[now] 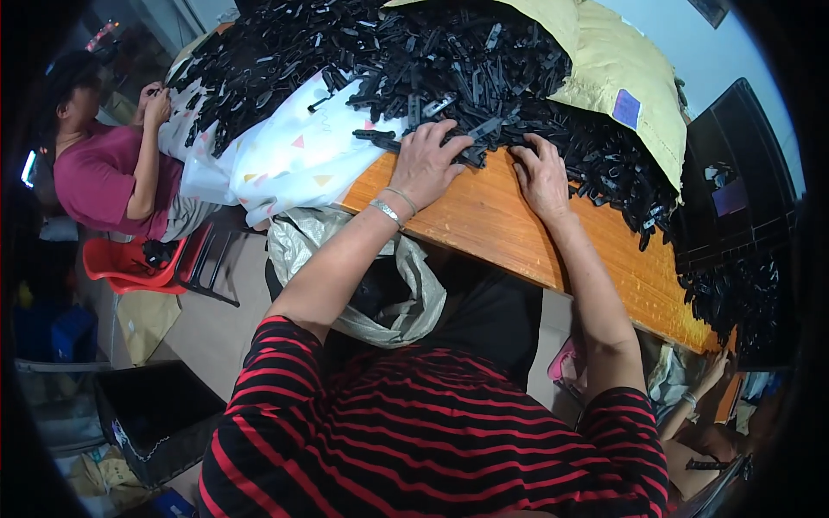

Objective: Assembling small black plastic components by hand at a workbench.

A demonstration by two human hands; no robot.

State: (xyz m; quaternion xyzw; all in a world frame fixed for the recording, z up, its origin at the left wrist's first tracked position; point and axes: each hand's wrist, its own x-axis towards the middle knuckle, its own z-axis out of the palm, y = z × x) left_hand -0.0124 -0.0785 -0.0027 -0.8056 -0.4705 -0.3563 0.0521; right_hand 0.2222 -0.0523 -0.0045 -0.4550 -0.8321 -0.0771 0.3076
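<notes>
A large heap of small, elongated black plastic pieces [432,60] covers the far part of the wooden table [466,207]. My left hand [427,164] lies palm down at the heap's near edge, fingers spread over a few pieces and touching them. To its right, my right hand [544,177] rests on the wood with bent, parted fingers, their tips beside the loose pieces. Neither hand visibly grips anything. A white plastic sheet with coloured shapes [298,147] hangs over the table edge left of my left forearm.
A pale woven sack [406,302] gapes open below the table edge. Yellowish paper sacks [622,69] lie over the heap's right. A person in a magenta shirt [108,177] sits left by a red chair [142,263]; another person's hand [712,375] shows lower right. A black crate [155,414] stands lower left.
</notes>
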